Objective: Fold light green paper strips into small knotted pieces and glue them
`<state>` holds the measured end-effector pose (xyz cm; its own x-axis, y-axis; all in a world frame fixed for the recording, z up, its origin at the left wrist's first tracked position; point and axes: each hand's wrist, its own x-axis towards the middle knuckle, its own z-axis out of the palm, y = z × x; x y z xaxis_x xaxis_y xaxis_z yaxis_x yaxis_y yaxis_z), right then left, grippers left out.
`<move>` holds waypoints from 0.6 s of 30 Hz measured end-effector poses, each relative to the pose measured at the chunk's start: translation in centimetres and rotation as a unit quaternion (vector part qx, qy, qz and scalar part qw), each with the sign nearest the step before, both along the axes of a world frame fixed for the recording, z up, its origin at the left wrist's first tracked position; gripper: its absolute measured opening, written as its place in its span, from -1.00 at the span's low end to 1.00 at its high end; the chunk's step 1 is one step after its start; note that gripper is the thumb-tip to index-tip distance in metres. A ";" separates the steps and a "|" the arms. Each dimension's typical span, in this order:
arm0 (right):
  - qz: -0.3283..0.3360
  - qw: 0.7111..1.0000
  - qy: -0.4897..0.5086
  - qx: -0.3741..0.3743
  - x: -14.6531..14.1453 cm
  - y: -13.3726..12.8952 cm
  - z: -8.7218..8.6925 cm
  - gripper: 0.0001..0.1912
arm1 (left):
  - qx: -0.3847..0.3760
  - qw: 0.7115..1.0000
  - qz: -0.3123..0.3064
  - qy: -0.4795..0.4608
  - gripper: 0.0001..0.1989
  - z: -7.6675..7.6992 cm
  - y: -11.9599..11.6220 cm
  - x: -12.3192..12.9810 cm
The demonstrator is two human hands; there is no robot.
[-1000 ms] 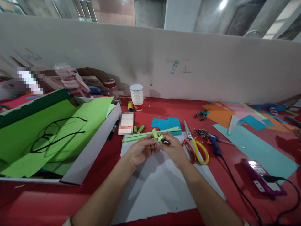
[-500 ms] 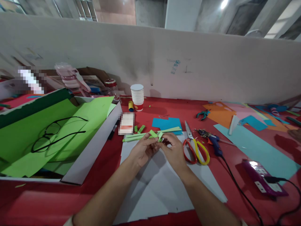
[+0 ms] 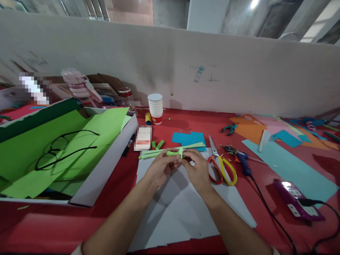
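Note:
Between my two hands, above the white paper [image 3: 170, 219], is a green paper strip [image 3: 181, 153] with a fold in it. My left hand [image 3: 163, 166] pinches its left part, and my right hand [image 3: 196, 166] pinches the right end; the fingers hide some of it. Just behind my hands lie several loose pale green paper strips [image 3: 193, 145]. Two small folded green paper pieces [image 3: 160, 144] rest beyond them to the left. Scissors [image 3: 221, 163] with one red and one yellow handle lie right of my right hand.
A box [image 3: 106, 166] holding green paper and eyeglasses [image 3: 54, 150] stands at left. A paper cup [image 3: 156, 109] is at the back. Right of the scissors lie a glue gun [image 3: 243, 163] with its cord, a purple power strip [image 3: 297, 200], pliers [image 3: 230, 129] and coloured paper [image 3: 289, 166].
The green strip's upright, crossed ends have turned: its left part now lies flatter along my left fingers, with a short band upright beside my right fingertips. Both hands stay nearly in place.

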<state>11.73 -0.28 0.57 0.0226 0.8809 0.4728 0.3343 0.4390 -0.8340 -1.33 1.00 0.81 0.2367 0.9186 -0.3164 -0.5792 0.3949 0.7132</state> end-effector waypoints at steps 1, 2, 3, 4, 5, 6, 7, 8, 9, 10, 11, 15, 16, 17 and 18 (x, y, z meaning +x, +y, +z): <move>-0.002 1.000 -0.004 0.009 0.0 0.0 0.0 -0.91 | -0.007 1.000 -0.004 -0.006 -0.73 0.0 0.0 0.0; -0.002 1.000 -0.004 0.015 0.0 0.0 0.0 -0.91 | -0.010 1.000 -0.007 -0.011 -0.72 0.0 0.0 0.0; 0.002 1.000 0.000 0.016 0.0 0.0 0.0 -0.91 | -0.008 1.000 -0.008 -0.014 -0.72 -0.1 0.1 0.0; 0.006 1.000 0.009 0.011 0.0 0.0 -0.1 -0.91 | -0.001 1.000 -0.005 -0.014 -0.72 -0.1 0.1 0.0; 0.008 1.000 0.021 0.002 -0.1 0.0 -0.2 -0.90 | 0.008 1.000 0.003 -0.010 -0.72 -0.2 0.1 0.1; 0.010 0.999 0.034 -0.011 -0.1 0.1 -0.4 -0.88 | 0.018 1.000 0.014 -0.005 -0.72 -0.2 0.2 0.1; 0.012 0.998 0.048 -0.028 -0.1 0.1 -0.5 -0.85 | 0.029 0.999 0.028 0.002 -0.72 -0.3 0.2 0.1; 0.016 0.997 0.063 -0.048 -0.2 0.1 -0.7 -0.83 | 0.041 0.998 0.042 0.009 -0.72 -0.4 0.2 0.1; 0.023 0.994 0.081 -0.071 -0.2 0.2 -0.8 -0.81 | 0.051 0.997 0.054 0.017 -0.71 -0.4 0.3 0.1; 0.035 0.989 0.104 -0.098 -0.3 0.2 -0.8 -0.79 | 0.060 0.996 0.061 0.025 -0.72 -0.5 0.3 0.1; 0.049 0.982 0.131 -0.126 -0.3 0.3 -0.9 -0.78 | 0.067 0.995 0.065 0.031 -0.72 -0.5 0.3 0.2; 0.077 0.947 0.234 -0.204 -0.5 0.4 -0.9 -0.73 | 0.090 0.991 0.080 0.055 -0.79 -0.6 0.1 0.3; 0.072 0.944 0.244 -0.211 -0.6 0.5 -0.9 -0.73 | 0.094 0.990 0.085 0.061 -0.81 -0.6 0.1 0.4; 0.064 0.942 0.249 -0.215 -0.6 0.5 -0.9 -0.74 | 0.098 0.989 0.087 0.068 -0.83 -0.6 0.0 0.5; 0.052 0.942 0.251 -0.218 -0.7 0.5 -0.9 -0.74 | 0.099 0.988 0.088 0.073 -0.84 -0.6 -0.1 0.5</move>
<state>11.04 0.22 -0.37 0.0494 0.9986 0.0188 -0.1771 0.0273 -0.9838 -0.79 0.93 0.23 0.0326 0.9890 -0.1445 -0.5114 0.1407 0.8477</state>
